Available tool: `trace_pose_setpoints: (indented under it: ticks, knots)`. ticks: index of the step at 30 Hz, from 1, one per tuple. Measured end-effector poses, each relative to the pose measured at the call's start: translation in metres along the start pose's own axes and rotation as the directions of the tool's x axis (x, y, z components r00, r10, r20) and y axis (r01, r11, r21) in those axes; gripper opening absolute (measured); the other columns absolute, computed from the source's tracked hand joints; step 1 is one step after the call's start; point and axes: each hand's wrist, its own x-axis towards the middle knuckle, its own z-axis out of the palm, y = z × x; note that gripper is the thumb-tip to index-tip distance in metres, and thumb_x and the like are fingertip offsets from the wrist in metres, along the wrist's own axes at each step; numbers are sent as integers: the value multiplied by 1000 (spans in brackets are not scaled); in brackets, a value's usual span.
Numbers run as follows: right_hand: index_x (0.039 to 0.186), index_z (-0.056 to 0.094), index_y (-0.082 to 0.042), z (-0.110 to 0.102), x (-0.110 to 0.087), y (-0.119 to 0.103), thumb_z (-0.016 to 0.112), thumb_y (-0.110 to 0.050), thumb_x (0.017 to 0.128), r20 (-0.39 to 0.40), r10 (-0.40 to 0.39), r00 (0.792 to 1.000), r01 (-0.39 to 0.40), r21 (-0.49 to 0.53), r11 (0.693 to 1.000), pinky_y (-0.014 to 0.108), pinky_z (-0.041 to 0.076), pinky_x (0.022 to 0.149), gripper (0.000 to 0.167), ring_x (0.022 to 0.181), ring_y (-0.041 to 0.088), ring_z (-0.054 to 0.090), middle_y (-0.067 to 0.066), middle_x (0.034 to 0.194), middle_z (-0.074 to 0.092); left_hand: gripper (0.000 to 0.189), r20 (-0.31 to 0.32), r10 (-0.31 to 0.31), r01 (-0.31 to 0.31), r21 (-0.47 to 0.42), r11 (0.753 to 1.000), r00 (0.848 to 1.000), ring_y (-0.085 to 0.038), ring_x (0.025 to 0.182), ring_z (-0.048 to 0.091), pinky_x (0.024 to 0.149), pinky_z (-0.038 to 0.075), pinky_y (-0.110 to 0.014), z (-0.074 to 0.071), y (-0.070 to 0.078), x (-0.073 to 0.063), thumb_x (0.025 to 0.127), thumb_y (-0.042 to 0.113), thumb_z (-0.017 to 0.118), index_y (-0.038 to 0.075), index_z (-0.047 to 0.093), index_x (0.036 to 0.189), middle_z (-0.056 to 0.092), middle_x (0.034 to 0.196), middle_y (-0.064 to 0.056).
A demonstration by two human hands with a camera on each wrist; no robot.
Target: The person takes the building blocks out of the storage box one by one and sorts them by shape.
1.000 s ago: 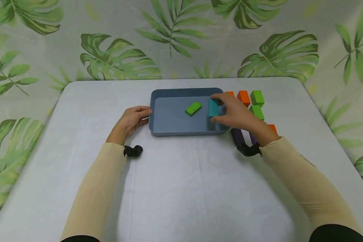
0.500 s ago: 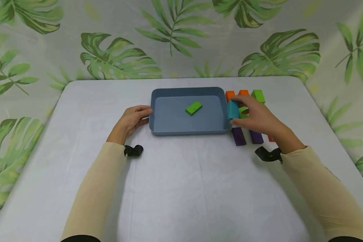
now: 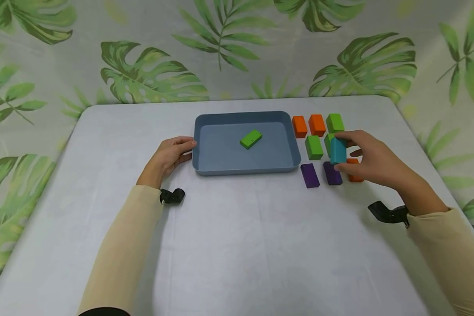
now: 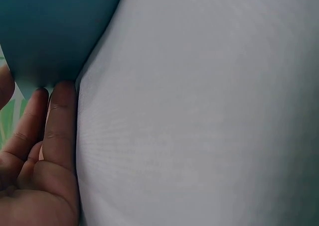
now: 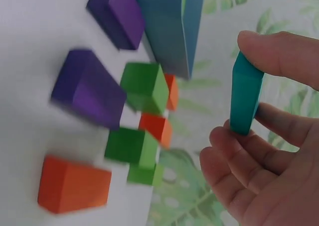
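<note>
A turquoise block [image 3: 338, 151] is pinched between the thumb and fingers of my right hand [image 3: 373, 160], above the block group right of the tray. In the right wrist view the narrow turquoise block [image 5: 244, 99] spans from thumb to fingertips. My left hand [image 3: 170, 158] holds the left end of a blue-grey tray [image 3: 246, 171], one digit over its rim. The left wrist view shows two fingertips [image 4: 64, 94] against the outer wall. Inside the tray lies one green block [image 3: 251, 139], set at an angle.
Right of the tray, loose blocks stand in rough rows: orange [image 3: 317, 125] and green [image 3: 335, 123] at the back, green [image 3: 314, 147] in the middle, purple [image 3: 310, 175] and orange [image 3: 355, 171] in front. The turquoise block partly covers another green one.
My right hand has lifted the turquoise block out over the tray's right end and carried it right. The left hand stays at the tray, and the green block inside has not moved.
</note>
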Motion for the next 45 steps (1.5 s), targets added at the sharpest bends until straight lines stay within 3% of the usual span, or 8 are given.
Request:
trace_pose_setpoints:
  ticks: [4, 14, 21, 24, 26, 28, 31, 45]
  knots:
    - [145, 42, 0, -7, -4, 14, 80, -9, 82, -42, -1, 999, 1, -4, 1000, -11, 31, 78, 74, 115, 41, 53, 23, 136, 48, 50, 0, -6, 6, -5, 1000, 1000, -18, 137, 47, 116, 45, -33, -1, -2, 0, 100, 19, 61, 5, 47, 146, 45, 150, -10]
    - [145, 39, 3, -16, -11, 56, 77, -12, 85, -68, 102, 992, -103, -5, 995, -13, 28, 71, 72, 116, 46, 50, 28, 136, 46, 51, -3, -1, 1, 7, 1000, 1000, -18, 136, 48, 115, 45, -33, 0, -1, 0, 100, 20, 61, 5, 47, 146, 47, 149, -11]
    - [147, 34, 4, -14, -10, 95, 73, -24, 91, 10, 234, 972, -234, -31, 972, 6, 45, 67, 74, 121, 52, 47, 32, 141, 40, 51, 14, 14, -14, 2, 1000, 1000, -19, 136, 49, 115, 45, -33, 1, -4, 2, 100, 19, 61, 3, 47, 146, 48, 146, -12]
    - [148, 33, 5, -12, -12, 103, 72, -21, 91, 46, 250, 967, -248, -45, 968, 9, 45, 69, 74, 122, 52, 46, 33, 143, 39, 51, 13, 17, -17, -1, 1000, 1000, -18, 133, 50, 115, 46, -33, 1, -4, 2, 99, 19, 62, 3, 48, 145, 50, 143, -10]
    - [148, 33, 6, -10, -13, 105, 71, -18, 91, 61, 248, 967, -246, -44, 968, 17, 55, 75, 72, 121, 54, 46, 34, 143, 38, 50, 8, 21, -21, -5, 1000, 1000, -17, 131, 51, 114, 46, -33, 0, -3, 2, 99, 18, 62, 3, 49, 144, 51, 141, -9]
    - [147, 33, 6, -8, -14, 107, 70, -14, 91, 71, 243, 967, -240, -45, 970, 40, 61, 86, 71, 121, 54, 45, 34, 144, 37, 50, 5, 23, -23, -3, 1000, 1000, -17, 131, 51, 114, 47, -33, -1, -2, 1, 99, 18, 62, 3, 48, 144, 51, 140, -9]
    - [146, 32, 8, -5, -15, 107, 69, -9, 90, 81, 235, 969, -231, -55, 971, 69, 48, 97, 69, 121, 55, 44, 36, 143, 35, 50, 4, 20, -20, -2, 1000, 1000, -17, 131, 51, 114, 47, -34, -1, -2, 1, 99, 18, 61, 3, 48, 144, 51, 140, -8]
    - [144, 33, 13, 4, -19, 114, 66, 0, 86, 101, 221, 970, -218, -44, 975, 74, 41, 101, 68, 118, 53, 41, 38, 137, 37, 51, 11, 14, -14, -5, 1000, 1000, -16, 130, 52, 113, 47, -32, -1, 0, 0, 99, 19, 62, 3, 47, 145, 52, 138, -7]
